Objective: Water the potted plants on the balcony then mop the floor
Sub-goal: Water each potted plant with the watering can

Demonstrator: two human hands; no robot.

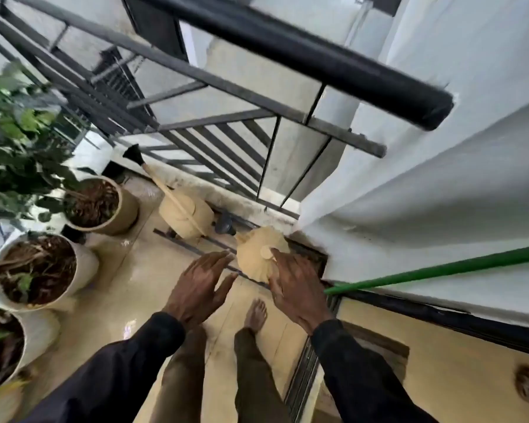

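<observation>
Two hands in dark sleeves are seen nearest the camera. The left hand (pixel 200 283) is spread wide with nothing in it, just left of a cream, ribbed, dome-shaped object (pixel 258 253) on the glossy beige tiled floor (pixel 141 288). The right hand (pixel 297 290) is laid against that dome's near right edge with fingers extended; whether it is gripped cannot be told. One bare foot (pixel 255 314) is planted just short of the dome. A green pole (pixel 440 268) is slanted along the white wall to the dome's right. Three round pale pots (pixel 87 264) of brown soil are lined up well left of the dome. One cream plastic watering can (pixel 185 213), with a long thin spout tipped by a black rose, is stood upright just beyond the dome, at the foot of the dark metal railing (pixel 226 123).
</observation>
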